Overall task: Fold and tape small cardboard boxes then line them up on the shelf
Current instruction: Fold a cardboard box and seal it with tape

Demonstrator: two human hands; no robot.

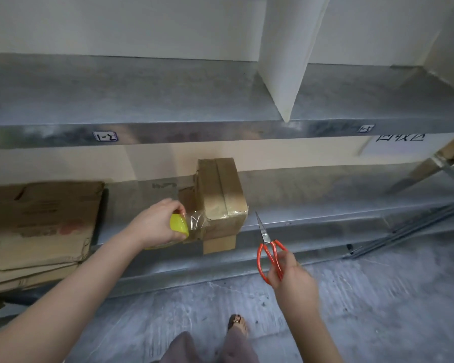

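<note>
A small brown cardboard box (220,189) stands on the lower metal shelf (325,205), its top seam taped and one flap hanging over the shelf's front edge. My left hand (155,224) grips a yellow tape dispenser (179,226) just left of the box. A strip of clear tape (198,222) runs from the dispenser to the box's front left corner. My right hand (291,279) holds red-handled scissors (269,247) to the right of the box, blades pointing up and nearly closed, apart from the box.
A stack of flattened cardboard (37,226) lies on the lower shelf at the left. The upper shelf (142,100) carries a white upright panel (286,61). Metal rods (417,226) lean at the right. My foot (237,324) is on the grey floor.
</note>
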